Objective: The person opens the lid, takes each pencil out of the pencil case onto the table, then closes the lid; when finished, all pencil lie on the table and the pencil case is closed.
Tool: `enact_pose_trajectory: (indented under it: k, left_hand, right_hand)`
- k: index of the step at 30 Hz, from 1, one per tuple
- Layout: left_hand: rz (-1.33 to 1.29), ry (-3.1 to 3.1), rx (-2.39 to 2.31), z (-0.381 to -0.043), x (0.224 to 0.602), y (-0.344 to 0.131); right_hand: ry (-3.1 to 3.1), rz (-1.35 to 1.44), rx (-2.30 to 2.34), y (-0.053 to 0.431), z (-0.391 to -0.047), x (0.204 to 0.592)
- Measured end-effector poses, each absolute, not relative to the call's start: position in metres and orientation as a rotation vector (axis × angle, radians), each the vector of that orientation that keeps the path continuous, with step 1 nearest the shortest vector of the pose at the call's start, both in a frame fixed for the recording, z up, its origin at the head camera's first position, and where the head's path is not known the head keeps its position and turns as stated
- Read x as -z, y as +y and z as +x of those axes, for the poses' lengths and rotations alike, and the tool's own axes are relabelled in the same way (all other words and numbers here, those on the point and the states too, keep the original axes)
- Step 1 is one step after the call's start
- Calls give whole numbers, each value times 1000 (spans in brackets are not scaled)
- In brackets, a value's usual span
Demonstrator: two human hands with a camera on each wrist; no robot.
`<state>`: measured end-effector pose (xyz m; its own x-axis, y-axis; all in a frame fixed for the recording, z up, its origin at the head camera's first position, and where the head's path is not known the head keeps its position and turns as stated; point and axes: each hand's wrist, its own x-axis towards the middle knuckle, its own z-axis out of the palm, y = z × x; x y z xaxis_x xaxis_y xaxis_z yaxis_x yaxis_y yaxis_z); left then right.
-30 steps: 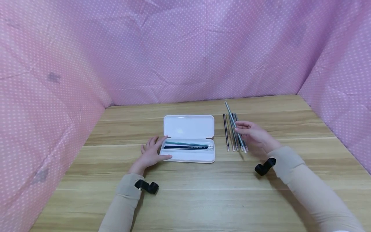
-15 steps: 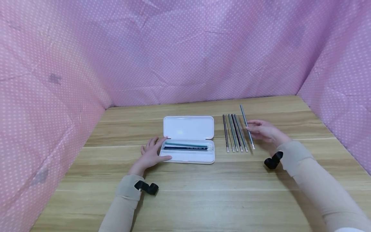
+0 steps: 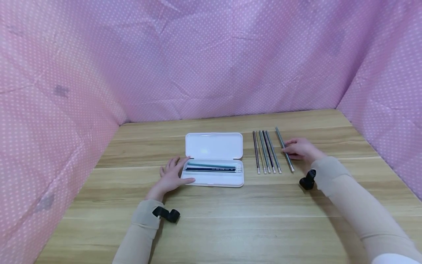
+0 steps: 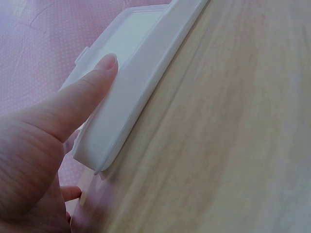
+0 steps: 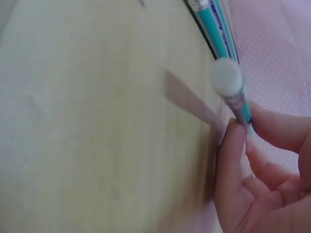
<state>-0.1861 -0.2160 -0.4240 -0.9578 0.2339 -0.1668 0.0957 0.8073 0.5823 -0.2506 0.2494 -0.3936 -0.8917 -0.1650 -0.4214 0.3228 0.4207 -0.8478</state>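
In the head view a white pencil case (image 3: 212,182) lies with its lid (image 3: 214,145) raised, a teal pencil (image 3: 211,165) and dark pencils (image 3: 211,169) inside. My left hand (image 3: 170,179) rests spread at the case's left end; the left wrist view shows the straight thumb (image 4: 90,92) over the front rim. Thumb and fingers of my right hand (image 3: 301,149) pinch a teal pencil (image 3: 284,148), its white eraser (image 5: 226,77) facing the right wrist camera. Left of it several pencils (image 3: 272,154) lie side by side, dark, yellowish and teal, eraser ends toward me.
The wooden table (image 3: 217,227) extends in front of the case and to both sides. A pink dotted curtain (image 3: 211,66) borders it at the back and sides. Each wrist carries a small black camera (image 3: 308,179).
My right hand has moved rightward, carrying the teal pencil from over the row to its right, and has then come lower. My left hand and the case have stayed put.
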Motion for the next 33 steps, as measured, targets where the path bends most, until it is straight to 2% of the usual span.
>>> enact_pose_trajectory:
  k: [14,33]
  left_hand:
    - [257,2774,-869,-186,426,-216]
    - [253,2748,-899,-186,425,-217]
  right_hand:
    - [2604,45,1112,230,-250,394]
    - [2530,65,1118,225,-248,391]
